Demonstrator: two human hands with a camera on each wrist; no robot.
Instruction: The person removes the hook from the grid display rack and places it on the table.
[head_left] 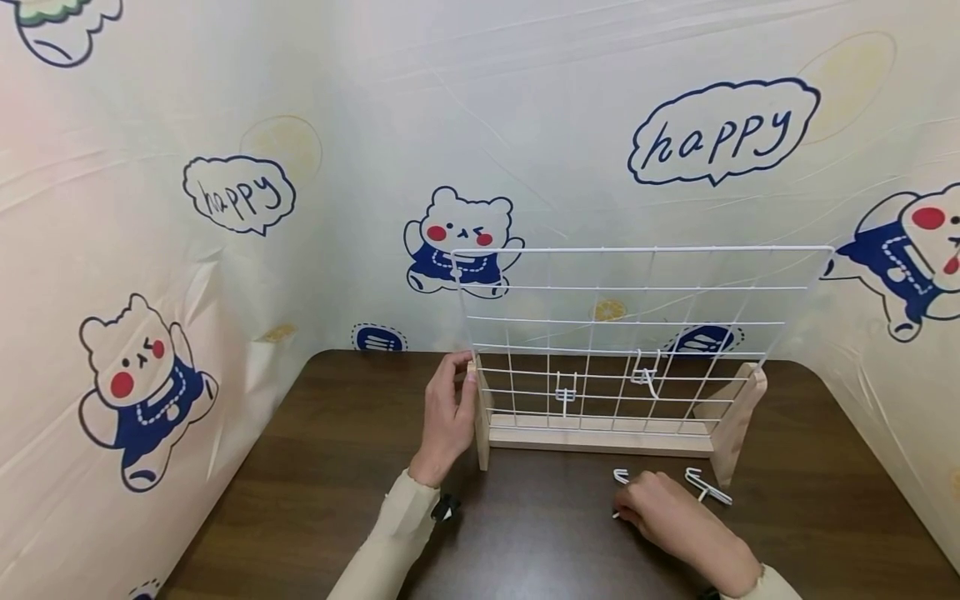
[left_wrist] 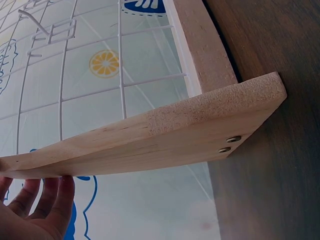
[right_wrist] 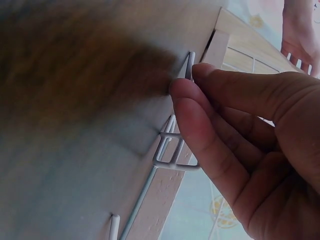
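Observation:
A white wire grid rack (head_left: 645,353) with wooden ends stands on the table. At its left wooden side panel (left_wrist: 150,140), my left hand (head_left: 447,417) holds the upper edge, fingertips against the outer face. Low in front of the rack, my right hand (head_left: 660,512) pinches a white wire hook (right_wrist: 190,65) at the tabletop, mostly covered by the fingers. Just right of that hand lies a second white wire hook (head_left: 708,487). Two more hooks hang on the grid, a left one (head_left: 566,394) and a right one (head_left: 643,375).
The dark wooden table (head_left: 300,500) has rounded far corners. Behind and beside it hangs a pale sheet (head_left: 360,167) printed with cartoon bears and "happy" bubbles. A wooden base bar (head_left: 600,440) joins the rack's two side panels.

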